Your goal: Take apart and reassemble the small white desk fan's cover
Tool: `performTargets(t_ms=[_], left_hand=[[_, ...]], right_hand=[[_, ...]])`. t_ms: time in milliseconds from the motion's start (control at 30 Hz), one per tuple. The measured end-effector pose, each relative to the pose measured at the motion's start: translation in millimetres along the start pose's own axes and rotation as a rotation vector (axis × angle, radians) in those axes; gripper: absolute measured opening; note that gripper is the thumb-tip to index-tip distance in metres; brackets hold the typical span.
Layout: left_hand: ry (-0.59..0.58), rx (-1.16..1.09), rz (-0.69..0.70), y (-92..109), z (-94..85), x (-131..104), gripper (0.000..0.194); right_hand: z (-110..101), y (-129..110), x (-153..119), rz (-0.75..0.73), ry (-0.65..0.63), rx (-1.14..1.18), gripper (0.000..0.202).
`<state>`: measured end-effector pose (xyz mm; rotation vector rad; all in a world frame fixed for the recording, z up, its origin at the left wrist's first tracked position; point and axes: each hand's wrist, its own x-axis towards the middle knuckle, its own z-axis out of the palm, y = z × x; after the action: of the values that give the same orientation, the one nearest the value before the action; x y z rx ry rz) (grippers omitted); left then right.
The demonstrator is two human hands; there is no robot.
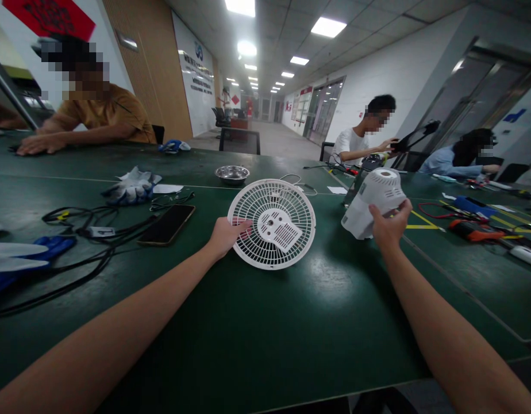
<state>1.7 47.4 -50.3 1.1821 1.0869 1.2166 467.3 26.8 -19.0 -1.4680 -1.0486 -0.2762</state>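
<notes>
My left hand (pixel 227 236) grips the left rim of a round white fan grille (pixel 287 253), its thumb lying across the bars. The grille is tilted up towards me above the green table, with a slotted plate at its centre. On the right, my right hand (pixel 389 223) is closed around a white plastic fan motor housing (pixel 364 207), which has vent slots at its upper end. The housing leans at an angle, apart from the grille. Part of its right side is hidden by my fingers.
Left of the grille lie a phone (pixel 168 225), black cables (pixel 91 253) and work gloves (pixel 131 187). A metal bowl (pixel 232 174) stands behind the grille. A red-and-black multimeter (pixel 476 230) is at the right. Several people sit around the green table (pixel 257 333).
</notes>
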Motion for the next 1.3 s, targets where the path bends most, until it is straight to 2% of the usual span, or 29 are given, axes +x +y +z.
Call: performTargets(t_ms=[233, 333, 433, 533, 633, 767, 867, 1000, 1100, 1233, 1300], left_hand=[[0.000, 0.000, -0.006, 6.6, 2.5, -4.7, 0.016], [0.004, 0.015, 0.003, 8.9, 3.0, -7.0, 0.016], [0.001, 0.025, 0.007, 10.1, 3.1, -8.4, 0.017], [0.001, 0.023, 0.010, 8.7, 2.8, -7.4, 0.016], [0.004, 0.019, 0.006, 4.6, 1.8, -3.7, 0.014], [0.019, 0.007, -0.012, 0.0, 0.6, 0.6, 0.012], [0.012, 0.010, -0.009, 0.0, 0.9, 0.5, 0.015], [0.010, 0.009, 0.016, 1.0, 2.0, -0.5, 0.014], [0.019, 0.019, 0.021, 0.0, 1.8, 0.7, 0.014], [0.019, 0.040, 0.028, 0.0, 1.7, 0.0, 0.015], [0.023, 0.046, 0.055, 1.7, 2.4, -3.0, 0.014]], right_hand=[[-4.6, -5.3, 1.0, -0.091, 0.143, -0.089, 0.088], [-8.8, -18.4, -1.1, -0.178, 0.183, -0.152, 0.086], [-8.8, -37.6, -7.5, -0.207, 0.165, -0.093, 0.087], [0.1, -54.5, -21.1, -0.180, 0.050, 0.021, 0.086], [16.6, -62.7, -43.0, -0.113, -0.217, 0.048, 0.078], [39.3, -63.0, -72.9, -0.041, -0.563, -0.107, 0.072], [50.1, -60.0, -84.7, -0.019, -0.695, -0.230, 0.072], [55.1, -57.6, -88.1, -0.019, -0.738, -0.374, 0.075], [51.7, -62.8, -86.8, -0.037, -0.747, -0.360, 0.076], [40.5, -84.6, -87.2, -0.153, -0.579, -0.114, 0.066], [35.8, -100.8, -94.2, -0.086, -0.583, 0.079, 0.055]])
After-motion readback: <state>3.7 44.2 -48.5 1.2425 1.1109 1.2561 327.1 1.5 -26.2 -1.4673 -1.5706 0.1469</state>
